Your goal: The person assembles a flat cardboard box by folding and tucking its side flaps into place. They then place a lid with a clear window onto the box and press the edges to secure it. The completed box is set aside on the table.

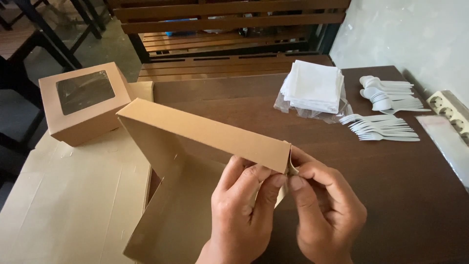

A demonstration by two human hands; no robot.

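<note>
Dark brown wood makes up the table [391,205], set against a pale wall with slatted wooden benches [229,34] beyond its far edge. Above the table's near side, a half-folded kraft cardboard box [195,146] is held up, one long side wall raised and running from upper left to lower right, its flat panel hanging down toward the person. The left hand [242,215] and right hand [325,208] meet at the lower right corner of this box, thumbs and forefingers of both pinching the corner flap where the wall ends; the fingertips nearly touch each other. To the left of the box lies a flat sheet of light brown cardboard [73,195], and on its far part stands a finished kraft box with a clear window lid [83,100]. Farther back and right of the held box sits a stack of white napkins in plastic wrap [312,88]. Right of those lie white plastic forks [383,128] and white plastic spoons [388,94]. A white power strip [449,110] rests by the wall.
</note>
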